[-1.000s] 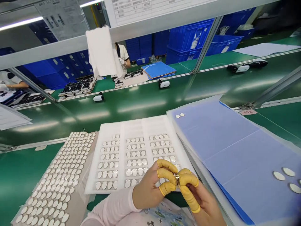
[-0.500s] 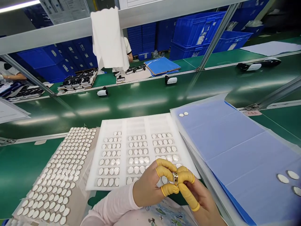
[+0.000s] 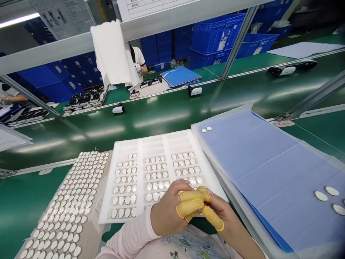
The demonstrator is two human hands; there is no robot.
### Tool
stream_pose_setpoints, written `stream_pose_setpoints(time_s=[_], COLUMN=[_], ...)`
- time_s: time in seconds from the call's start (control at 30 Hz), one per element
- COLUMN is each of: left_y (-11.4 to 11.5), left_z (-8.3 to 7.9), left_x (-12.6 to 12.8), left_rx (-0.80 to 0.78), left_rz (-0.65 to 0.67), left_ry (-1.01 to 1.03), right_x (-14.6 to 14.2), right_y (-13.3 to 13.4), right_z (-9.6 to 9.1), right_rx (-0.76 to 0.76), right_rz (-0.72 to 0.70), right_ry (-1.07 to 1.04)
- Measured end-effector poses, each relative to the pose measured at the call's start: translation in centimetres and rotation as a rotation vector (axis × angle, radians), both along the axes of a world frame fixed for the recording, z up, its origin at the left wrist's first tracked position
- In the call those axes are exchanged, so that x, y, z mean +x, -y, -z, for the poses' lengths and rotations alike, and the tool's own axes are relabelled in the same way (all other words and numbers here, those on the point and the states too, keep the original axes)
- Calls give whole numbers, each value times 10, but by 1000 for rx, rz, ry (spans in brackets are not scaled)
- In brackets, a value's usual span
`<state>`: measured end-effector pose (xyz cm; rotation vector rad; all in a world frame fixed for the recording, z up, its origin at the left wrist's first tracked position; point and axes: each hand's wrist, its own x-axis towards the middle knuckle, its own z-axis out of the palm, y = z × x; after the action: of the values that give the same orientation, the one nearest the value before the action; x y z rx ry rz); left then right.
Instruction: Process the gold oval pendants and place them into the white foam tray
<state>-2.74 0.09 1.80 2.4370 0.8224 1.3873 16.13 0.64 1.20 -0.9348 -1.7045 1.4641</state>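
My left hand [image 3: 172, 207] and my right hand [image 3: 219, 212] meet over the front edge of a white foam tray [image 3: 140, 172], yellow finger cots on their fingers. The fingertips of both press together, closed around a small gold-rimmed piece that they now hide almost wholly. Behind and left of my hands, the tray's slots carry rows of white oval pieces with thin dark rims [image 3: 152, 167]. The tray's far slots hold none.
On the left, a tan board [image 3: 94, 216] bears many similar ovals. A blue film-covered stack [image 3: 269, 172] lies right, with several loose ovals on it. Beyond runs a green conveyor belt [image 3: 151, 122] carrying black-and-white parts. A co-worker [image 3: 138, 59] is behind the hanging white cloth [image 3: 113, 54].
My left fingers have folded over the gold-rimmed piece, which showed between the fingertips before. The camera view has shifted slightly, and the co-worker's gloved hand has come into sight.
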Motion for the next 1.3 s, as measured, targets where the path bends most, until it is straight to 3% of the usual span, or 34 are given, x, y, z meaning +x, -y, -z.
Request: stream_pose_setpoints(time_s=[0.13, 0.2, 0.3, 0.43, 0.5, 0.6, 0.93, 1.13, 1.3], left_y=[-1, -1, -2, -6, -8, -9, -8, -1, 4], left_z=[2, 1, -4, -10, -11, -10, -13, -8, 2], left_x=[1, 0, -4, -8, -8, -5, -7, -7, -3], left_rx=[95, -11, -441, -1091, -1262, -1378, -1227, -1027, -921], left_rz=[-29, -112, -114, 134, 182, 177, 128, 281, 427], left_ry=[-25, -18, 63, 252, 322, 388, 352, 400, 593], right_x=[6, 8, 8, 3, 1, -2, 3, 12, 14], right_y=[1, 2, 4, 6, 7, 8, 3, -1, 4], right_z=[-4, -5, -6, -7, -8, -7, -5, -15, -12], right_rx=[128, 249, 406, 473, 490, 520, 522, 515, 414], right_rz=[43, 95, 145, 121, 113, 113, 30, -19, 64], right_ry=[69, 99, 155, 214, 238, 266, 320, 196, -19])
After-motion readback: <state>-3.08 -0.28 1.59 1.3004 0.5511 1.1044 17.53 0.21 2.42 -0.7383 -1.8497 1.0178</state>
